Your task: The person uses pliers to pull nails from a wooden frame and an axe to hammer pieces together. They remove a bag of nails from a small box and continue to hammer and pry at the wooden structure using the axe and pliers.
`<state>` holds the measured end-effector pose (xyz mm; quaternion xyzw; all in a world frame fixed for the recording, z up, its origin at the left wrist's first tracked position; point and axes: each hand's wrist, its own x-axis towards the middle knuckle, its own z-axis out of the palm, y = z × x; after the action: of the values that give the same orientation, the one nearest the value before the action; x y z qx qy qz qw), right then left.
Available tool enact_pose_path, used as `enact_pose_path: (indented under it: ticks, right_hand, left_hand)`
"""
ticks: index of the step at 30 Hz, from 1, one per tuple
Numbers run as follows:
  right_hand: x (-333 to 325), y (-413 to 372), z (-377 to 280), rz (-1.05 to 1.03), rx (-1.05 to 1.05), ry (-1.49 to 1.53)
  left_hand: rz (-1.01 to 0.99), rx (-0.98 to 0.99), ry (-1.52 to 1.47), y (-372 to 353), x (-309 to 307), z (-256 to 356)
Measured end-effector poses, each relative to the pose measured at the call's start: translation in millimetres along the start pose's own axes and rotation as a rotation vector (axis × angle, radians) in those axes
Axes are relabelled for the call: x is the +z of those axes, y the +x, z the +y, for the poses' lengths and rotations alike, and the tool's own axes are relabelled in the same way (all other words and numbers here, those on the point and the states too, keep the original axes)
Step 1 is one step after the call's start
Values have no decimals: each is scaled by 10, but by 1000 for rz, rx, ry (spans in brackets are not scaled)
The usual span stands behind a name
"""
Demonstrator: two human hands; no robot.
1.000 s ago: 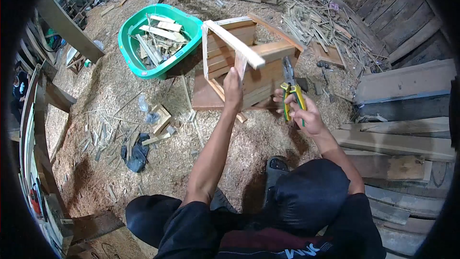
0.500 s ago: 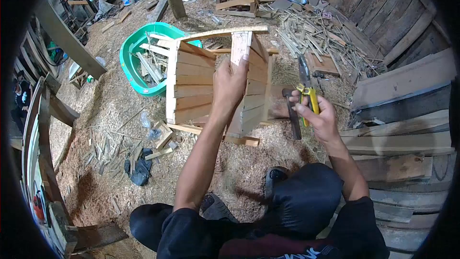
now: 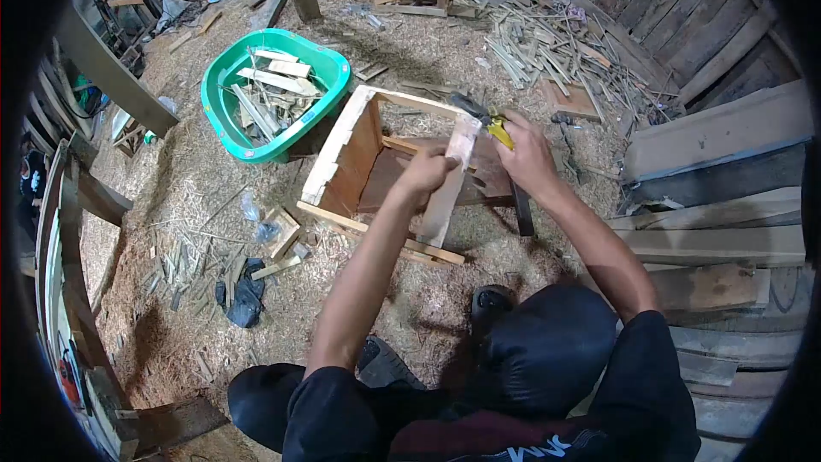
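Over one wooden crate, left hand clamps its slat, right hand clenches one pliers.

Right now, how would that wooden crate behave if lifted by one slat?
The crate is probably light: thin wood, open frame. Likely stiff, since the left hand grips just one slat. Might rock on the loose sawdust.

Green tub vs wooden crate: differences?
The green tub is rounded plastic; the wooden crate is square and slatted. The tub holds wood offcuts; the crate looks empty. Nobody touches the tub; the left hand grips the crate, and the right hand holds pliers at its rim. Both sit open side up on sawdust.
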<state>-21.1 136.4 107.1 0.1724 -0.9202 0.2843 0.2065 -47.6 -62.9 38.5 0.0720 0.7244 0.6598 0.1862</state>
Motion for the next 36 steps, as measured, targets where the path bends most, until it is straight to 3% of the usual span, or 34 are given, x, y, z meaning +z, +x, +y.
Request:
enact_pose_path:
  ticks: [2, 4, 8, 11, 17, 20, 30, 36]
  right_hand:
    - [78, -106, 214, 55, -97, -172]
    - [126, -283, 363, -8, 23, -142]
    - [229, -498, 372, -40, 36, -306]
    - [466, -513, 407, -49, 63, -399]
    - [458, -381, 414, -145, 10, -584]
    - [443, -345, 425, -192, 17, -585]
    - [498, -340, 405, -129, 44, -626]
    - [487, -264, 449, -130, -80, -660]
  left_hand:
    - [-14, -51, -1, 17, 81, -47]
    - [17, -180, -137, -74, 98, 130]
    - [-12, -5, -63, 60, 87, -48]
    - [-33, 15, -46, 187, 64, -219]
    - [128, -11, 392, 61, 130, -20]
    - [105, -133, 586, 80, 171, 9]
    - [105, -97, 536, 24, 175, 52]
    - [84, -71, 469, 85, 138, -66]
